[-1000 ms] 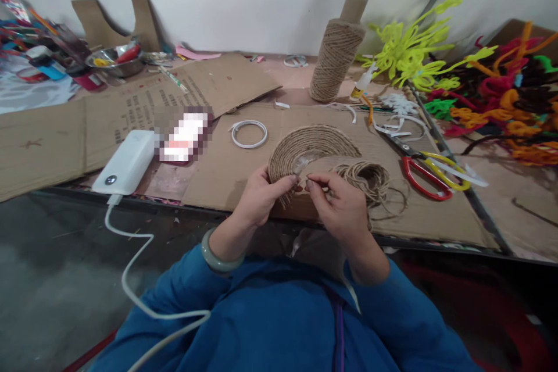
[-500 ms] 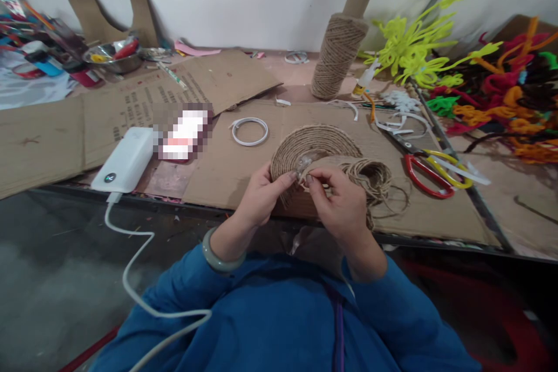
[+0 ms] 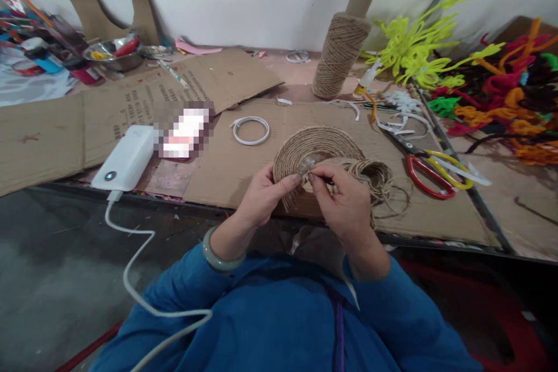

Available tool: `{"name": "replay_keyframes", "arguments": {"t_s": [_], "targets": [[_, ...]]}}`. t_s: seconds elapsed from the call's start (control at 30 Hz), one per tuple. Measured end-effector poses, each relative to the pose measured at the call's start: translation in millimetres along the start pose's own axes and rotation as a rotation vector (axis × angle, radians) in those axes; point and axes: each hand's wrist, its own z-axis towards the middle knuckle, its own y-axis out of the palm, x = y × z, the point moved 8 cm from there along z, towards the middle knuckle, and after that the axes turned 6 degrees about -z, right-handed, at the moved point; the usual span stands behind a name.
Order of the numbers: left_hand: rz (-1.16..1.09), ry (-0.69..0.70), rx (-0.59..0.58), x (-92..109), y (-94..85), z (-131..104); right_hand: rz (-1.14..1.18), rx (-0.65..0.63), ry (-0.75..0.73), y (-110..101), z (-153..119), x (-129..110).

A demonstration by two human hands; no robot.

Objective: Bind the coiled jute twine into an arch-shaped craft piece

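A curved piece of tightly laid twine rows (image 3: 320, 136) rests near the table's front edge. My left hand (image 3: 270, 193) grips its left part, thumb on top near the inner edge. My right hand (image 3: 342, 192) is closed in a pinch at that inner edge, close to the left thumb; what lies between its fingertips is too small to make out. Something clear and shiny shows just above the fingertips. Beside my right hand lies a loose coil of twine (image 3: 378, 177), with a strand looping to its right.
Red-and-yellow scissors (image 3: 429, 177) lie right, with white strips around. A twine spool (image 3: 342, 49) and glue bottle (image 3: 366, 78) stand behind. A white tape ring (image 3: 251, 131), blurred phone (image 3: 186, 132) and white power bank (image 3: 126, 157) are left, on and beside cardboard (image 3: 218, 168).
The view has shifted slightly. My hands and the twine piece sit a little further right, and my right fingertips have moved slightly up along the inner edge.
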Motion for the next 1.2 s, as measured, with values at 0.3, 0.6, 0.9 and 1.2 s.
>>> {"name": "replay_keyframes", "arguments": {"t_s": [0.3, 0.6, 0.9, 1.2], "targets": [[0.057, -0.033, 0.003, -2.0, -1.0, -0.5, -0.102, 0.049, -0.096, -0.2, 0.6, -9.3], [0.073, -0.031, -0.001, -0.9, -0.6, -0.8, -0.114, 0.056, -0.117, 0.0, 1.1, -13.0], [0.165, -0.032, -0.001, 0.3, 0.3, -2.2, -0.108, 0.041, -0.098, 0.5, 0.2, -11.9], [0.225, -0.065, 0.078, -3.1, -5.8, -3.7, -0.1, 0.027, -0.065, 3.5, 0.2, -12.2]]}}
